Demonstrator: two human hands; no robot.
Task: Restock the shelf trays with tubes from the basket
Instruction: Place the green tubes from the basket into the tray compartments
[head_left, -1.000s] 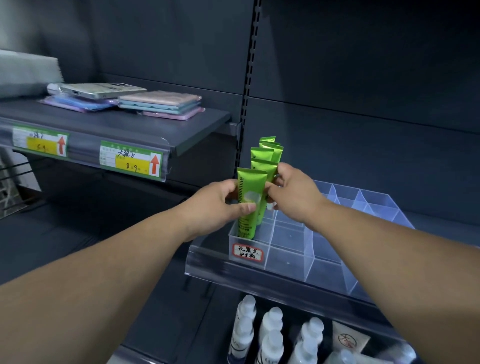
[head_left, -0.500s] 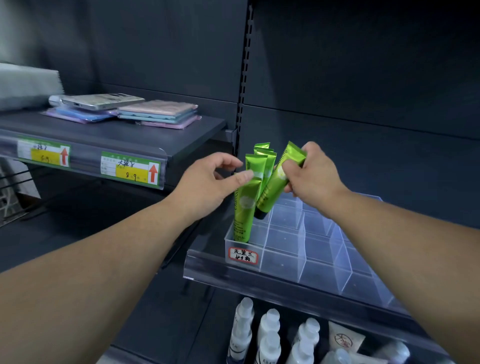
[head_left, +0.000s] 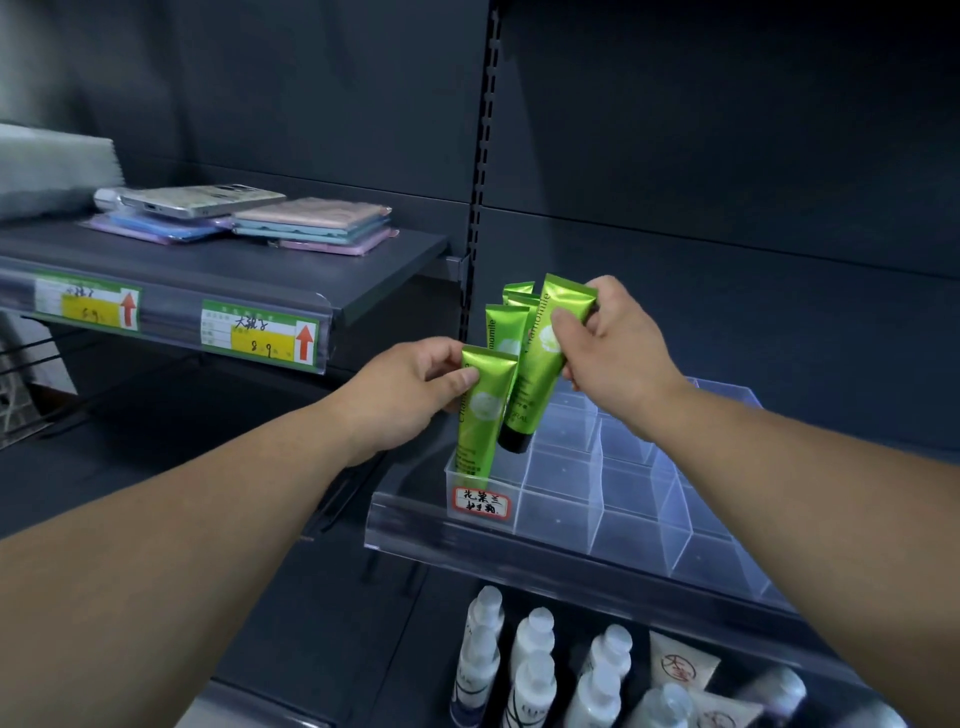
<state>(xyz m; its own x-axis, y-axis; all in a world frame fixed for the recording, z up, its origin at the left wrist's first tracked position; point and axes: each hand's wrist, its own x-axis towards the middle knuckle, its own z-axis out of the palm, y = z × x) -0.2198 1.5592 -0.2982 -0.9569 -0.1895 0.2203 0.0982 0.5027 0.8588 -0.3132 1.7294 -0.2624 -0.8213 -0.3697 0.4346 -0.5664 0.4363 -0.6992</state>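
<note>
Hands (head_left: 415, 389) (head_left: 613, 353) pinch glossy green crimped tubes (head_left: 540, 364)

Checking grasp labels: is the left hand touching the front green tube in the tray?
Touching. Head view: the left hand pinches the front green tube near its top, thumb on its face, no gap.

Open from above over the tray's (head_left: 639, 525) right-hand compartments; blocked along its left edge by upright green tubes (head_left: 503, 332) and, just beside, a tilted tube (head_left: 535, 384) held above.
</note>
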